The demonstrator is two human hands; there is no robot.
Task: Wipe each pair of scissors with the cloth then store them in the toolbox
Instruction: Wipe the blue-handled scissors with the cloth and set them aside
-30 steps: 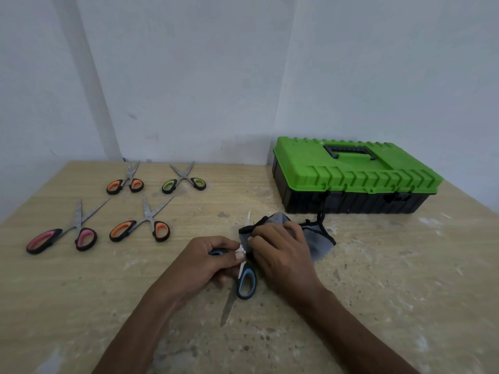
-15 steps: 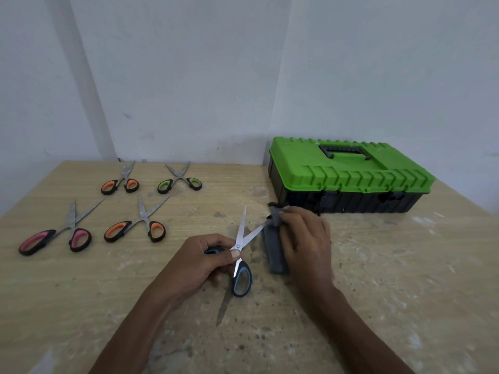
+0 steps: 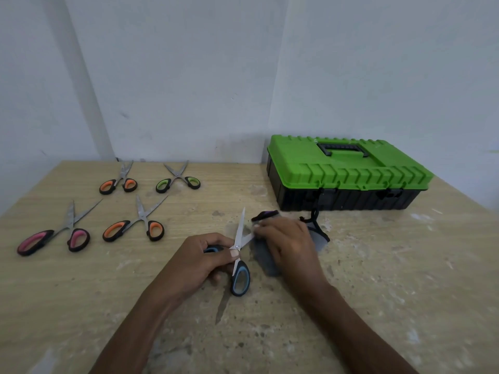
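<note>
Gripping is applied by the left hand (image 3: 199, 261) to the blue-handled scissors (image 3: 240, 276): the fingers are curled round one handle loop and the thumb is pressed near the pivot. The blades are spread apart in a V. One blade is pointed away from the person; the other is directed right, into the grey cloth (image 3: 264, 259). The grey cloth is pinched round that second blade by the curled fingers of the right hand (image 3: 289, 247), and part of it is seen below and to the right of that hand.

The toolbox (image 3: 345, 171) is located at the back right of the table (image 3: 405, 279), behind the right hand, with its green lid shut.

Four further pairs are laid with blades parted at the left of the table, well apart from both hands:
- the pink-handled scissors (image 3: 54, 237)
- the near orange-handled scissors (image 3: 135, 228)
- the far orange-handled scissors (image 3: 118, 182)
- the green-handled scissors (image 3: 178, 180)
</note>
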